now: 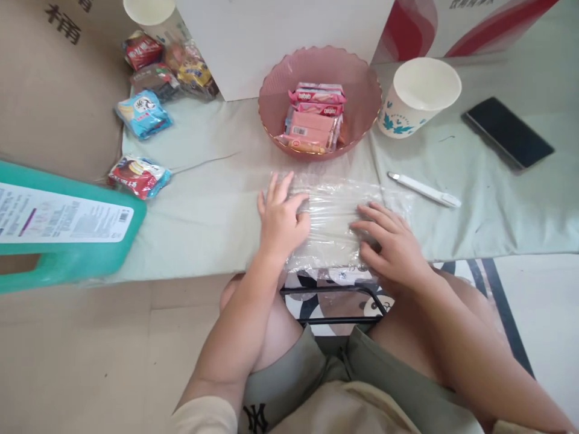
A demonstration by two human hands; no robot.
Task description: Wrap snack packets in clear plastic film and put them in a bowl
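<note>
Clock: directions were taken from the film at the centre, 12 being away from the person.
Table: a pale green cloth (203,223) covered it, lightly creased, its near edge just above the person's knees.
Film: a clear, wrinkled plastic sheet (332,220) lay at the centre, reaching the near edge, between and partly under the two hands.
12 o'clock: a pink scalloped bowl (274,99) held wrapped packs (314,120); a white box (280,36) stood behind it.
1 o'clock: a paper cup (418,99) stood just beside the bowl, and a red-and-white box (452,30) behind that.
2 o'clock: a slim white tool (424,190) lay near the film, with a dark phone (509,132) farther out.
9 o'clock: a green jug (67,226) jutted over the cloth, a red-and-blue packet (139,176) near it.
10 o'clock: more packets (156,81), a second cup (151,11) and a brown carton (49,96).
6 o'clock: a patterned mat (337,306) and black bars (332,289) showed between the knees.
7 o'clock: beige floor (104,343).
Left hand: the left hand (284,217) rested at the film's 9 o'clock side, fingers spread, thumb apart from forefinger; whether any fold was gripped could not be told.
Right hand: the right hand (395,244) lay at the 4 o'clock side, palm down, fingers loosely fanned and touching the film, gripping nothing visible.
</note>
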